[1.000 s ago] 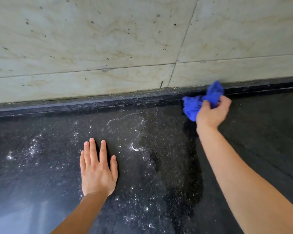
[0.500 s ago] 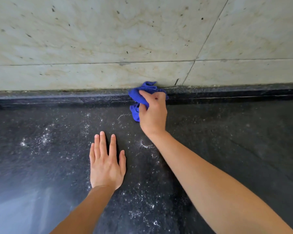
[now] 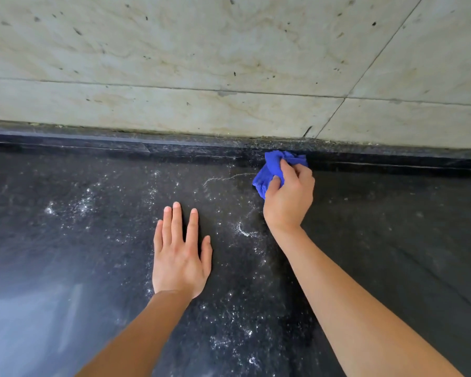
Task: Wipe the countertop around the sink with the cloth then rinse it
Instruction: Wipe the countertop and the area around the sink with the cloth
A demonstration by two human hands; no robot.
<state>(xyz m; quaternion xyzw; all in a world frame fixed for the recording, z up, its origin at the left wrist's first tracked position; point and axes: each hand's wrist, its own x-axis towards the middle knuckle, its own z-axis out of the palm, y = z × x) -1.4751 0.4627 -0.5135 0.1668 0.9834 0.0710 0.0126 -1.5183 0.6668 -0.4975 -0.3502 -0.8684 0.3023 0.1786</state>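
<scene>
Curled fingers (image 3: 288, 171) and the thumb of the right hand (image 3: 290, 198) gripped a crumpled bright blue cloth (image 3: 270, 166). The cloth was bunched into a wad and pressed to the far part of the counter, right against the foot of the raised back ledge.

Pale beige stone wall tiles (image 3: 201, 50) filled the far half of the scene, flecked with dark spots and crossed by thin dark grout lines. A black speckled stone countertop (image 3: 392, 240) spread across the near half, with a pale glare at its near left corner. A low black stone ledge (image 3: 93, 148) ran from left to right between the two, with grit along its top.

Two bare forearms reached in from the near edge. The left hand (image 3: 180, 257) lay flat on the countertop near the middle, palm down, fingers straight and slightly spread, holding nothing. It sat left of the right hand and nearer, apart from the cloth.

White powdery specks (image 3: 85, 202) were scattered over the left and middle of the countertop, around the left hand. A thin curved white streak (image 3: 223, 178) lay just left of the cloth. To the right of the right forearm the stone showed far fewer specks.
</scene>
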